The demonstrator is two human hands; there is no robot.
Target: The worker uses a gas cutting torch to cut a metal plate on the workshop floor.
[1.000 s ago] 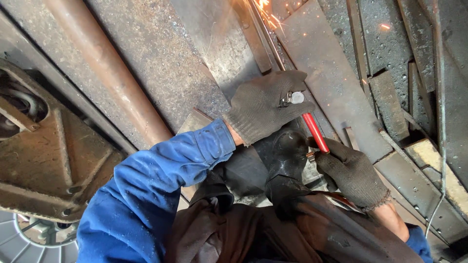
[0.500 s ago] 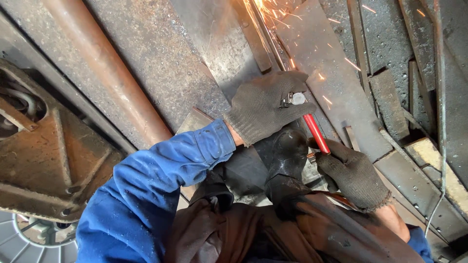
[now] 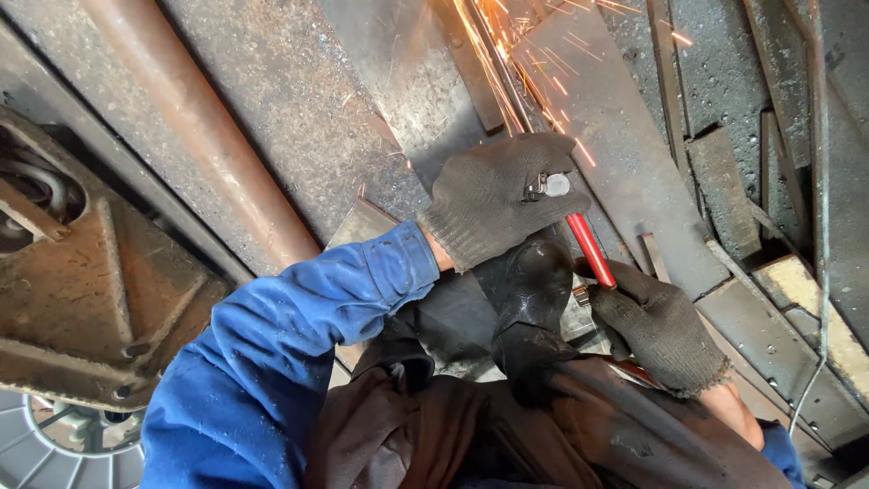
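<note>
More sparks [image 3: 525, 54] than before (both gloved grips closed): left hand [image 3: 502, 195] and right hand [image 3: 661, 326] on red-handled tool [image 3: 590, 249].

Overall light: even, soft daylight, moderately bright, no harsh highlights on the grey steel plates [image 3: 625, 172].
Brightest spot: orange sparks [image 3: 507, 45] at the top edge, streaked into short lines (motion blur), with a small blown-out glow.
Shadows: soft and dark under the blue sleeve [image 3: 299, 344] and around the gloved left hand [image 3: 498, 195].
Focus: centre sharp; glove weave is readable.
Edges: rusty pipe [image 3: 199, 136] slants strongly, a wide-angle stretch towards the corners.
</note>
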